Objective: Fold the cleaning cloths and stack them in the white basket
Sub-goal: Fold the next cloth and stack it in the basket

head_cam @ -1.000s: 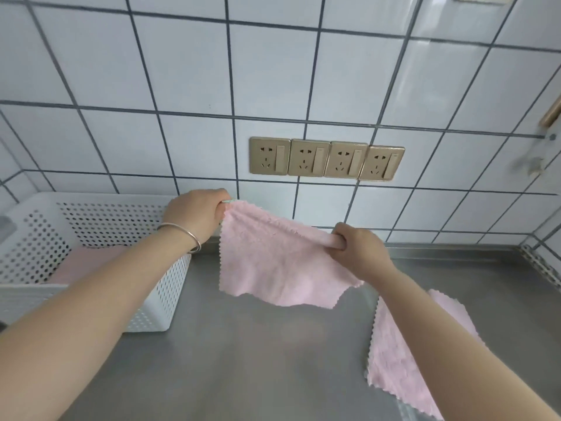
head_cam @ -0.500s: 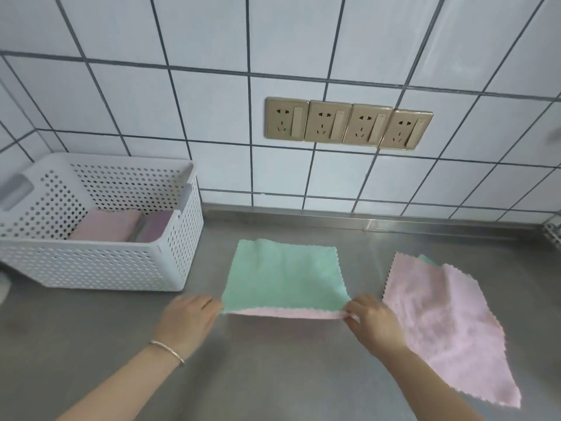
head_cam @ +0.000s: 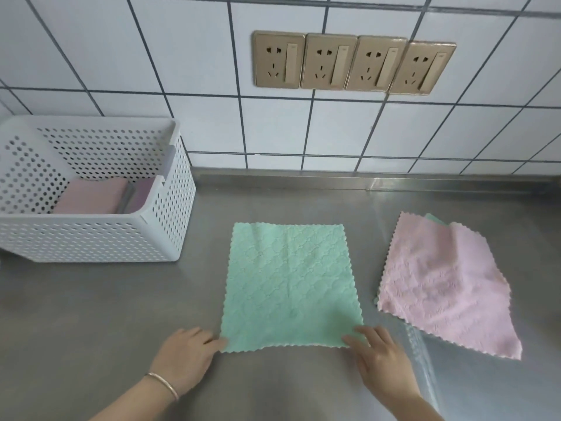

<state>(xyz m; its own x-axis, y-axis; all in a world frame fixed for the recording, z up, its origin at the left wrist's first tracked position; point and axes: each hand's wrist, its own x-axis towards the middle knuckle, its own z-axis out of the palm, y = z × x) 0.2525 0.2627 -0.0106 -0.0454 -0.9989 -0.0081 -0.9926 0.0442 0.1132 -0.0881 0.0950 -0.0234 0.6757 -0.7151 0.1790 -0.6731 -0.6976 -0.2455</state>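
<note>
Green cloth (head_cam: 291, 284) flat on counter, pink cloth (head_cam: 440, 287) beside, white basket (head_cam: 91, 238) left

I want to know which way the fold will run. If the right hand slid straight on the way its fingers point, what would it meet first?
The right hand points up-left, away from the person. It already touches the green cloth at its near right corner, so it would run over that cloth first.

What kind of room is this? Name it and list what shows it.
Probably a kitchen or utility room: a stainless steel counter, a white tiled wall with four sockets, and cleaning cloths beside a white basket.
</note>
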